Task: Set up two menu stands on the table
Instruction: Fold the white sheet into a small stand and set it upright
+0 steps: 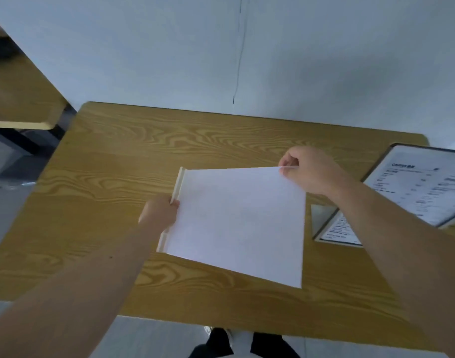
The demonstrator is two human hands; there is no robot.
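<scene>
I hold a white blank-backed menu sheet [236, 223] above the middle of the wooden table [117, 156]. Its left edge meets a cream-coloured stand base [178, 184], a long narrow strip. My left hand [160, 211] grips that base about halfway along, touching the sheet's edge. My right hand [311, 169] pinches the sheet's far right corner. A second menu stand [422, 184], dark-framed with printed text, stands upright at the table's right side, and its reflection or base [335, 226] lies in front of it.
A white wall rises just behind the table. Another wooden table [17, 99] stands at the far left with a dark object on it. My legs and shoes [236, 342] show below the table's near edge.
</scene>
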